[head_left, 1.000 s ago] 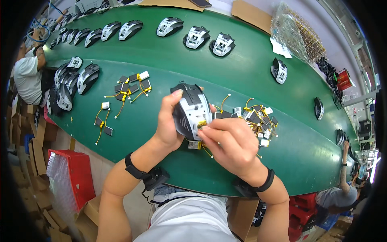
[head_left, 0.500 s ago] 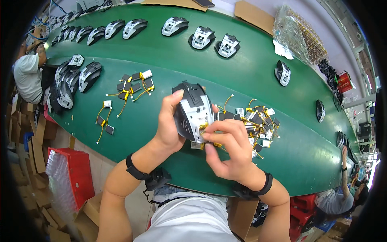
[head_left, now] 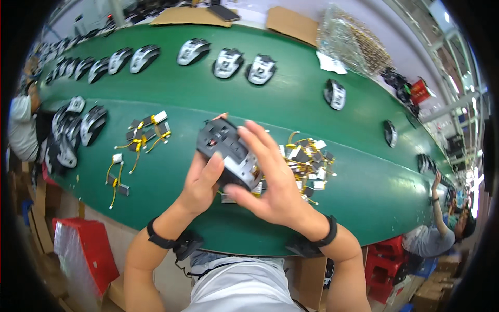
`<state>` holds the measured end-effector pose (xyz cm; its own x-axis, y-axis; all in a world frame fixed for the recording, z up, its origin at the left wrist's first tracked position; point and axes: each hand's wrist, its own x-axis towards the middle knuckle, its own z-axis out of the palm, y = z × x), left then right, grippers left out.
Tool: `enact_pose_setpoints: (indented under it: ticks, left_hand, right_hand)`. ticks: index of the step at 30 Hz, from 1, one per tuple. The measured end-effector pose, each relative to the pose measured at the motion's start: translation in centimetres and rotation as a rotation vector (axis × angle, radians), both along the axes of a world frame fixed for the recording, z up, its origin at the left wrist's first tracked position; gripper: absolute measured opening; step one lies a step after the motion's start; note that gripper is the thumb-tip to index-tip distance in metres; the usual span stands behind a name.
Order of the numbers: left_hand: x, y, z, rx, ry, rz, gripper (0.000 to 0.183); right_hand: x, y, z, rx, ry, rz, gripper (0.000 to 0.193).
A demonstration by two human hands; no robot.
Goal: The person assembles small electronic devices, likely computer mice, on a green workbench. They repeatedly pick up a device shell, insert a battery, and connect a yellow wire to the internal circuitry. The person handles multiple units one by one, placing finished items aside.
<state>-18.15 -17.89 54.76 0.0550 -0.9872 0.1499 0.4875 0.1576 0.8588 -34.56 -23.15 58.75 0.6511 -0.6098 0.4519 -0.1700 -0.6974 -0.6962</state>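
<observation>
A black and grey computer mouse shell [head_left: 224,148], open side up, is held over the green conveyor belt [head_left: 364,171]. My left hand [head_left: 200,182] grips it from below and the left, thumb on its near edge. My right hand [head_left: 270,179] wraps over its right side, fingers spread across the top. A pile of small flat batteries with yellow wires [head_left: 309,161] lies on the belt just right of my hands. A second scatter of the same wired parts [head_left: 138,143] lies to the left.
Several mouse shells [head_left: 228,62] lie in a row along the far belt, with more stacked at the left [head_left: 78,132]. Cardboard sheets [head_left: 293,23] and a clear bag [head_left: 353,47] sit behind. Another person [head_left: 439,229] works at right; a red bin [head_left: 86,249] stands below left.
My right hand has risen from the mouse's lower edge to cover its right side. The mouse has tilted and turned in my hands.
</observation>
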Motion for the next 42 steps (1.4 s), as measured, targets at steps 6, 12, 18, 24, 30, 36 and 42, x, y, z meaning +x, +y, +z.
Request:
enact_pose_setpoints:
  ticks: [6, 12, 18, 24, 30, 36, 42]
  left_hand:
    - [-0.4, 0.1, 0.6, -0.062, -0.158, -0.071, 0.088]
    - [0.2, -0.8, 0.4, 0.037, -0.229, 0.025, 0.061]
    - [1.3, -0.9, 0.2, 0.103, -0.255, 0.13, 0.043]
    - [1.6, -1.2, 0.3, 0.131, -0.239, 0.139, 0.036]
    - [2.0, -1.3, 1.2, 0.165, -0.101, 0.041, 0.05]
    - [0.4, -0.4, 0.2, 0.104, 0.172, -0.074, 0.057]
    - [2.0, -1.3, 1.3, 0.082, 0.184, 0.052, 0.049]
  right_hand:
    - [-4.2, -5.8, 0.4, -0.074, -0.038, -0.169, 0.077]
    - [-22.7, -21.7, -5.6, 0.002, 0.312, -1.128, 0.075]
    - [-20.8, -25.2, -7.2, -0.212, 0.76, -1.166, 0.074]
    - [-13.6, -27.0, -7.7, -0.002, 0.569, -0.97, 0.072]
    - [-9.7, -19.5, -2.4, 0.013, 0.112, -0.488, 0.061]
    - [0.4, -2.7, 1.3, -0.463, 0.188, -0.115, 0.07]
    - [-1.6, -5.6, 3.2, -0.086, 0.035, 0.101, 0.047]
